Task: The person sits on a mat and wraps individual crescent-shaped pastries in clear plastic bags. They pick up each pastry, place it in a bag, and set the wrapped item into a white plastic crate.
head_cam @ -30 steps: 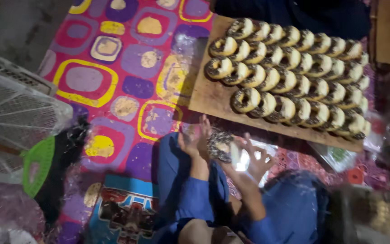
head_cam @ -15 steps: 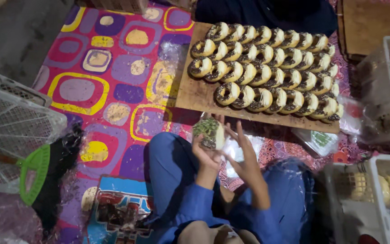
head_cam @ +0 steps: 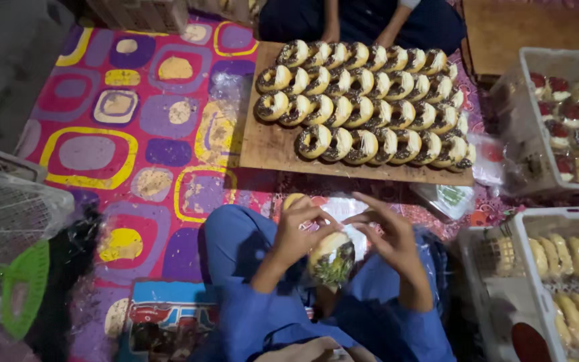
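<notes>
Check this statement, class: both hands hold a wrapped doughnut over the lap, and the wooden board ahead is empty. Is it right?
Not quite. The head view shows the wooden board covered with rows of doughnuts, not empty. The left hand and right hand do hold a wrapped doughnut over the lap.

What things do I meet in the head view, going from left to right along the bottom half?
Green fan → left hand → wrapped doughnut → right hand → white crate of buns.

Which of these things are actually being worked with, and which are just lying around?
In use: left hand and right hand on a wrapped doughnut; board of doughnuts; crates of packed pastries.

Lying about: patterned mat, green fan, white basket.
</notes>
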